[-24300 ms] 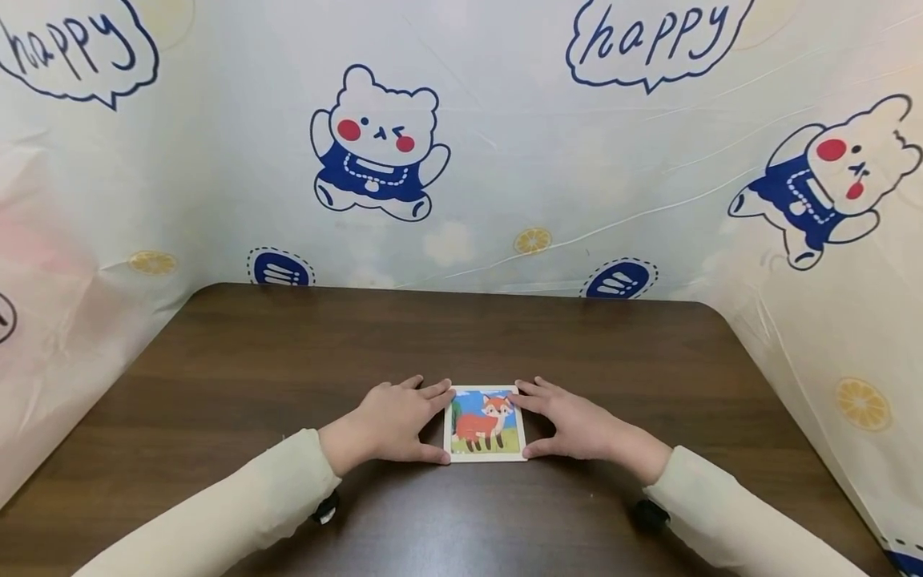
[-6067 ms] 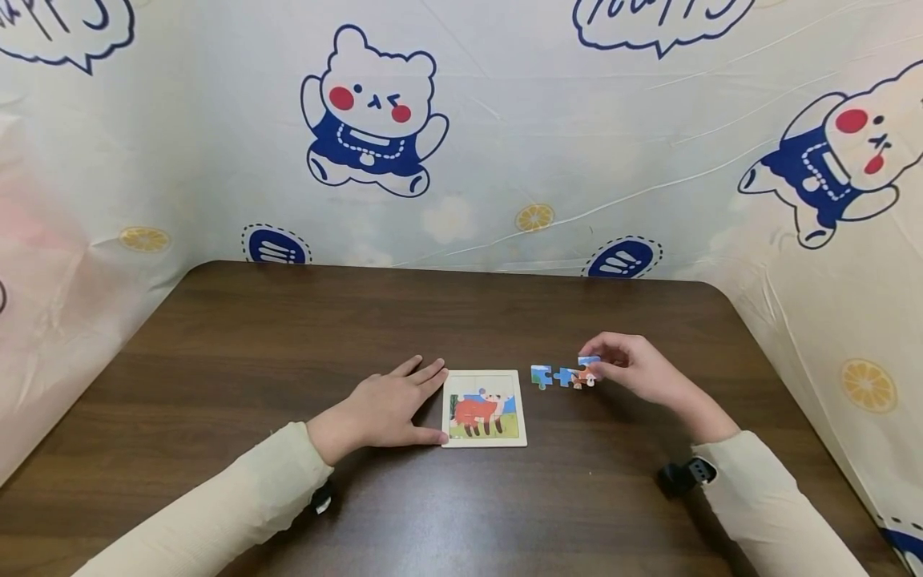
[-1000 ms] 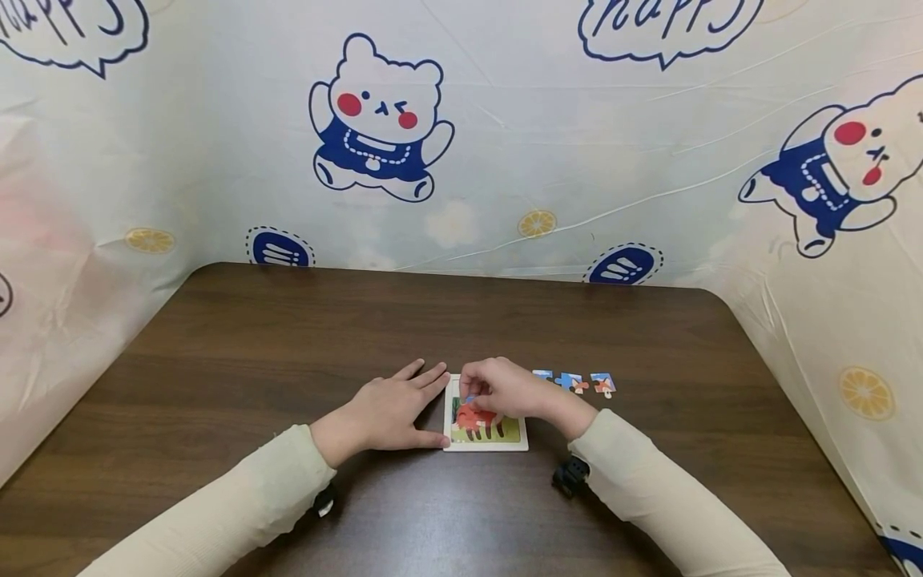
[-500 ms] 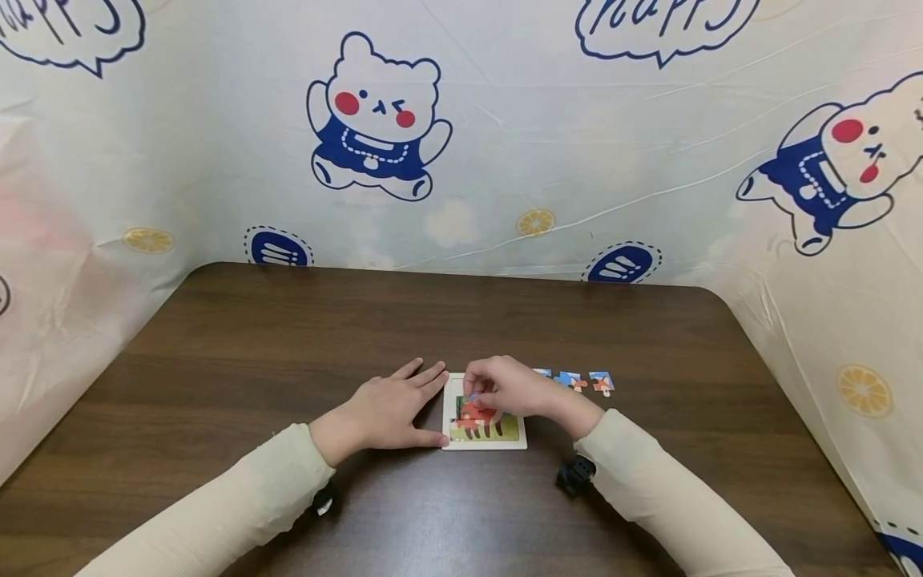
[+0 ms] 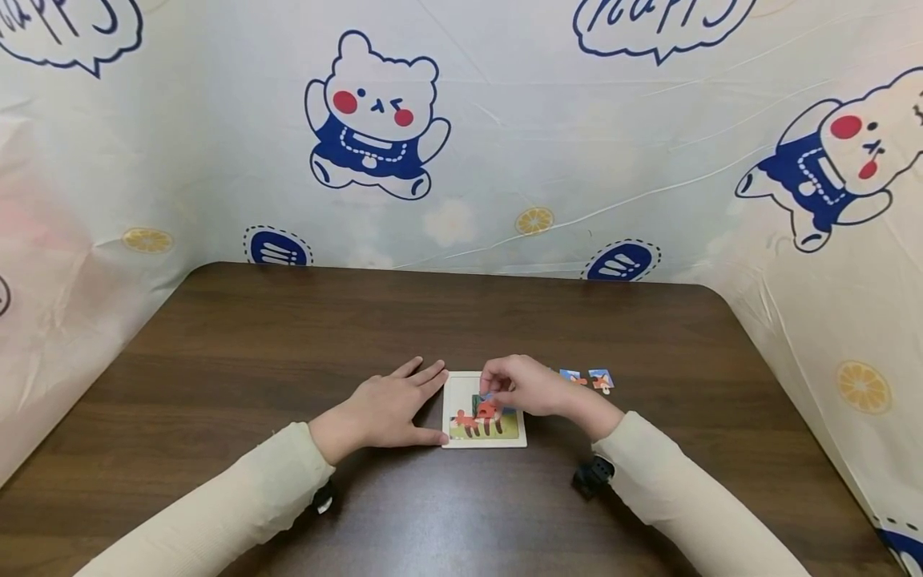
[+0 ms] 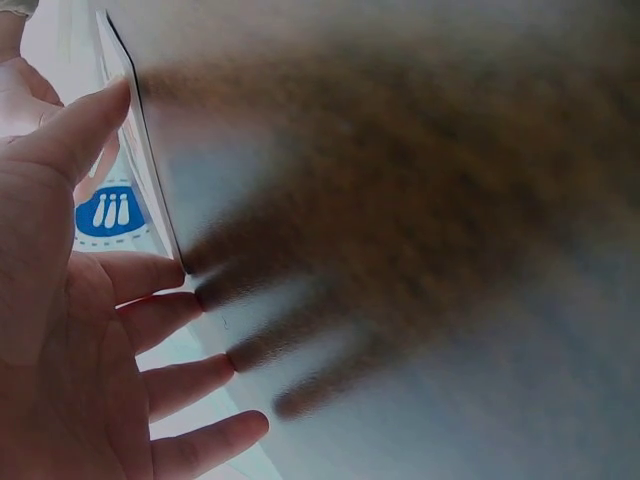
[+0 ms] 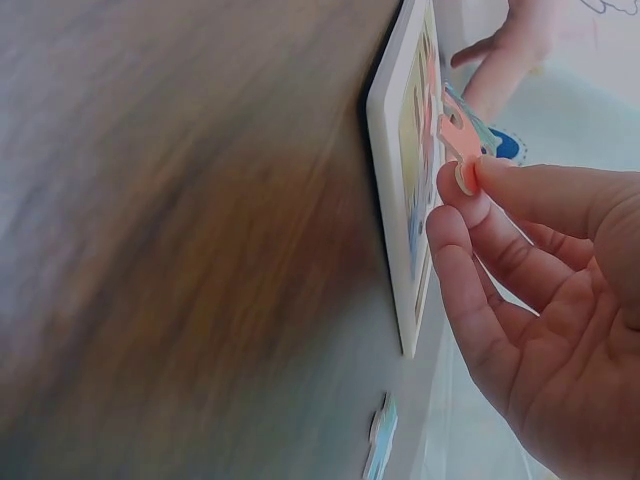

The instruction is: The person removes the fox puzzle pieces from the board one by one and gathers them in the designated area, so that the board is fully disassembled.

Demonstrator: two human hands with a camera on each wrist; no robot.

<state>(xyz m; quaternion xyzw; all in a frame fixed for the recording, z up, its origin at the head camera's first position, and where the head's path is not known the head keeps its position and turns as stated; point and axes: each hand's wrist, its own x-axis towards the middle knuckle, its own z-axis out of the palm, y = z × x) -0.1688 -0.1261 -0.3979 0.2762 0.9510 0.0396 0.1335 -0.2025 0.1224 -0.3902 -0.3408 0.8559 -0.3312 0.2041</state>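
Observation:
A square jigsaw puzzle tray with a white rim lies on the table. Green grass and dark fox legs fill its near part, while bare backing shows at the upper left. My right hand pinches a jigsaw piece between thumb and fingertips, raised over the tray. The piece is orange with some blue and green. My left hand lies spread at the tray's left side, thumb and forefinger straight against the rim; the left wrist view shows its thumb on the tray edge.
Loose jigsaw pieces with blue and orange print lie right of the tray, partly behind my right hand. The brown table ends at a patterned curtain behind. A black device sits under my right wrist.
Earlier the puzzle was full, then its top row lay loose at the right. Over the last second my right hand has drawn the pinched piece rightward, baring the tray's left. The left hand stays.

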